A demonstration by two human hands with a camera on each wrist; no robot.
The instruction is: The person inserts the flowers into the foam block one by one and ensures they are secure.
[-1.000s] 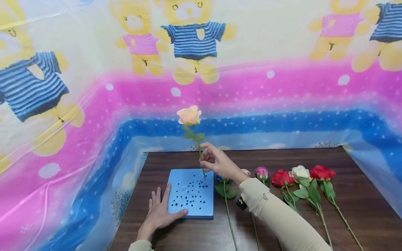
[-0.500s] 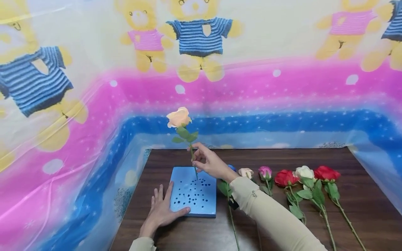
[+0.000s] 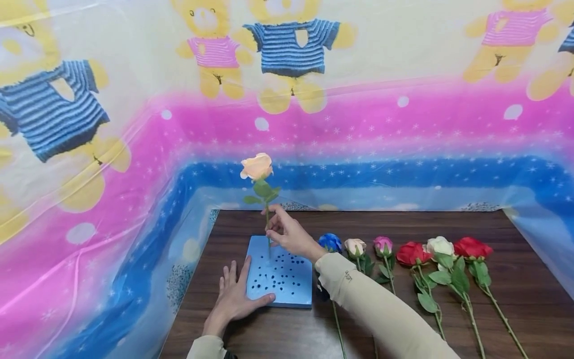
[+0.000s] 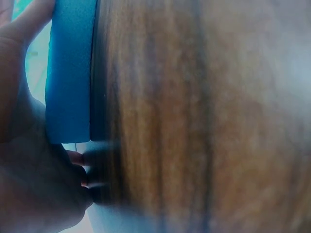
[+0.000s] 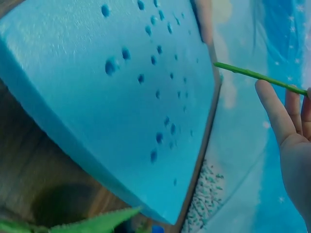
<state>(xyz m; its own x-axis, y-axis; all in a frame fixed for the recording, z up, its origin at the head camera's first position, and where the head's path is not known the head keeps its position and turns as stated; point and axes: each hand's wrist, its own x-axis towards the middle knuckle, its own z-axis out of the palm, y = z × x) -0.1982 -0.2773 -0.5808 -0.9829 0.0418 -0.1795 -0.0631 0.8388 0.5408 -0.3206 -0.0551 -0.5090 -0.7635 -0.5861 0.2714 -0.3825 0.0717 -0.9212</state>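
My right hand (image 3: 291,234) pinches the green stem of a peach rose (image 3: 257,167) between thumb and fingers. The rose stands nearly upright over the far left part of a light blue foam block (image 3: 302,297) dotted with holes. In the right wrist view the stem (image 5: 252,74) ends near the block's far edge; I cannot tell whether its tip touches the foam. My left hand (image 3: 235,299) rests against the block's left side with fingers spread and the thumb along its near edge. The left wrist view shows the block's thick side (image 4: 70,82) against that hand.
Right of the block lie a blue rose (image 3: 330,242), a pale peach rose (image 3: 355,247), a pink rose (image 3: 383,245), a white rose (image 3: 441,246) and two red roses (image 3: 412,253). The brown wooden table (image 3: 394,219) backs onto a bear-printed curtain (image 3: 358,124).
My right hand has carried the peach rose to the left across the block, uncovering the blue rose. The left hand keeps its place on the block. The head view has shifted slightly.
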